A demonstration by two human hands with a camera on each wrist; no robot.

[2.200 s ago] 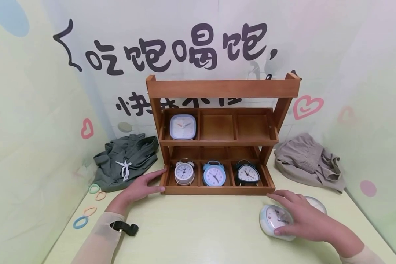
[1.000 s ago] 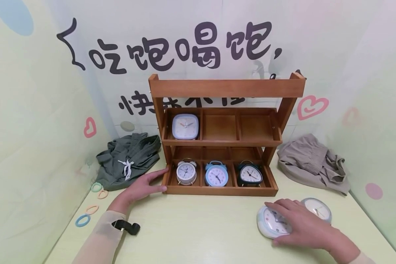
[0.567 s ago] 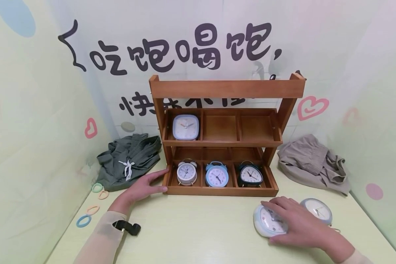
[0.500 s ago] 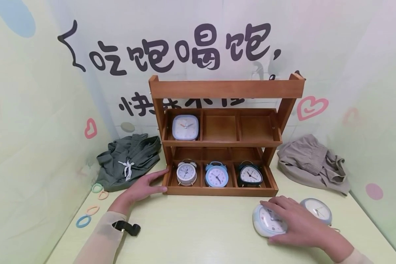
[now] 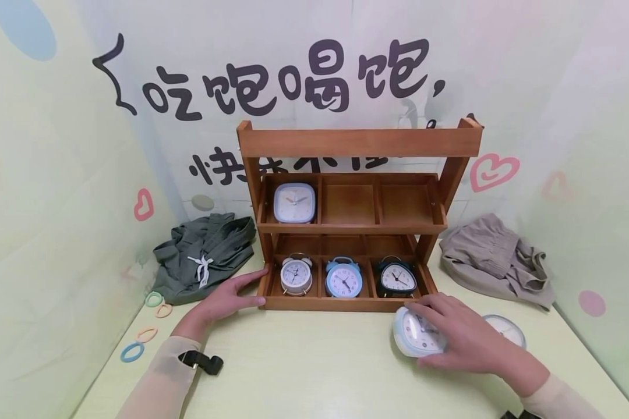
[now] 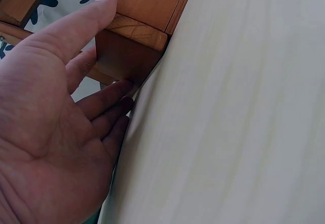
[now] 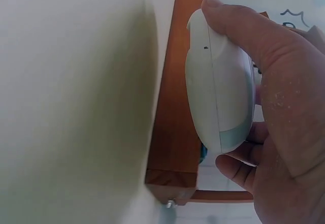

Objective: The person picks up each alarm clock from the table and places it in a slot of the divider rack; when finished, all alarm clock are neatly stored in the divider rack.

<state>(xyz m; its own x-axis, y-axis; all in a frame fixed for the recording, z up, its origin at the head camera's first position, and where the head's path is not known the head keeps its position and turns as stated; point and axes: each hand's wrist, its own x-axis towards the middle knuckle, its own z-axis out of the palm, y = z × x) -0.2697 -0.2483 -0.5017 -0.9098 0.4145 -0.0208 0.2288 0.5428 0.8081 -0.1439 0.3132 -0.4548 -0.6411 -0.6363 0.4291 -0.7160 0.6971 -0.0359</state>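
Observation:
In the head view my right hand (image 5: 469,337) grips a white and pale-blue alarm clock (image 5: 416,333) in front of the right end of a brown wooden two-tier rack (image 5: 356,143). The right wrist view has this clock (image 7: 218,87) edge-on between thumb and fingers, held off the table, with a shadow on the tabletop beside it. At the rack's lower left corner rests my left hand (image 5: 222,302); in the left wrist view its thumb lies against the wooden front corner (image 6: 134,33), while the other fingers extend along the end face.
A square clock (image 5: 294,202) sits upper left in the rack; white (image 5: 296,275), blue (image 5: 344,279) and black (image 5: 397,276) clocks fill the lower row. Another round clock (image 5: 505,330) lies behind my right hand. Dark green (image 5: 204,256) and taupe (image 5: 495,259) garments flank the rack; several hair ties (image 5: 132,351) lie left.
My right hand has carried the gripped clock leftward and then toward the rack, up from its earlier spot near the round clock. My left hand has stayed at the rack's corner.

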